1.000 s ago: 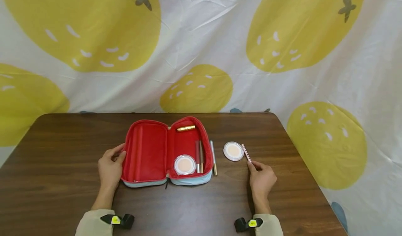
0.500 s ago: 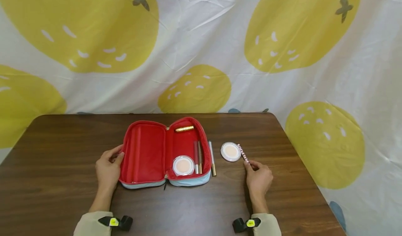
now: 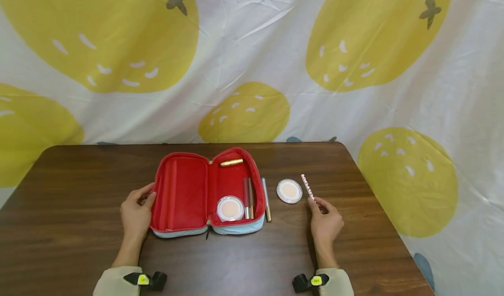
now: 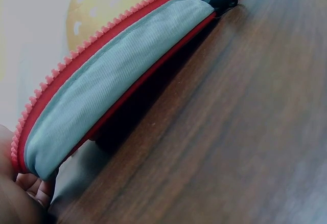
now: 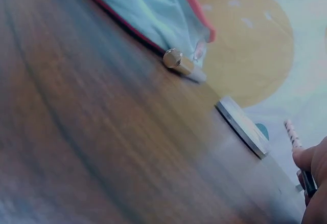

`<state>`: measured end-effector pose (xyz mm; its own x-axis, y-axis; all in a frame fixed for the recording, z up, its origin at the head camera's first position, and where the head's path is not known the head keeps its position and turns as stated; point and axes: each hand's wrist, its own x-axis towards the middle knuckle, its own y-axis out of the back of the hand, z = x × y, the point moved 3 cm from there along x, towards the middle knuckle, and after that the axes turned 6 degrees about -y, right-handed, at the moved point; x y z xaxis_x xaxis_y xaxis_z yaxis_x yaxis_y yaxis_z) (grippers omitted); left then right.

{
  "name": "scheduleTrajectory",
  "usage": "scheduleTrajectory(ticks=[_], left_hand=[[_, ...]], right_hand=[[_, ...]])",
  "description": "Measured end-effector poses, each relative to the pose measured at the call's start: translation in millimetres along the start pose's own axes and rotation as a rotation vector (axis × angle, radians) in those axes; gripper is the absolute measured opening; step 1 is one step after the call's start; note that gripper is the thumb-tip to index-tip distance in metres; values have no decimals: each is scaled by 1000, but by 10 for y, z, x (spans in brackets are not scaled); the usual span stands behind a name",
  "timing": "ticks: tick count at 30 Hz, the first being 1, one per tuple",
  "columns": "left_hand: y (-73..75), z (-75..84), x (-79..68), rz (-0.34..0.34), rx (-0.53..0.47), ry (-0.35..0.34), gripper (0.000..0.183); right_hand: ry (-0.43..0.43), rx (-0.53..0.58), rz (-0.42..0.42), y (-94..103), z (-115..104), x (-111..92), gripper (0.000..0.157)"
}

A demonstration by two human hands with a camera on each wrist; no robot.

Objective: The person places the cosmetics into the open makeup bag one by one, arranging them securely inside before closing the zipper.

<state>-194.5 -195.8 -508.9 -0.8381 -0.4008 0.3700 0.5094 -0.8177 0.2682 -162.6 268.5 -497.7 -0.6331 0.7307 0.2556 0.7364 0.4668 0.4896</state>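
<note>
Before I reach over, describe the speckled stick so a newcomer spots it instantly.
On the wooden table, find the red-lined pouch, then go right to the loose round compact. Just beyond, the right hand pinches a slim stick. Its pale speckled pattern sets it apart from the pouch's plain tubes.

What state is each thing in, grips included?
Pouch: unzipped, spread open.
Gold tube: in pouch.
Slim tubes: in pouch.
Inner compact: in pouch.
Outer compact: flat on table.
Outer tube: lying beside pouch.
Patterned stick: off table, tilted.
Left grip: holding pouch.
Right grip: pinching stick.
</note>
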Motion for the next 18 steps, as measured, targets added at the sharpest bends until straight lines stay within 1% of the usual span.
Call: scheduleTrajectory(ticks=[4,8,13,18], left_hand=[[6,7,-1,3,-8,1,22],[19,6,-10,-1,-5,1,22],[36,1,3,8,-5,-5,22],[22,-8,9,-3,-13,-8,22]], right_hand=[[-35,61,22,0,4,-15,20],[-69,80,50,-18,-11,-82,22],[-117,112,64,-83,-102,-187,23],[-153,220,121,-135,-204,-279,21]])
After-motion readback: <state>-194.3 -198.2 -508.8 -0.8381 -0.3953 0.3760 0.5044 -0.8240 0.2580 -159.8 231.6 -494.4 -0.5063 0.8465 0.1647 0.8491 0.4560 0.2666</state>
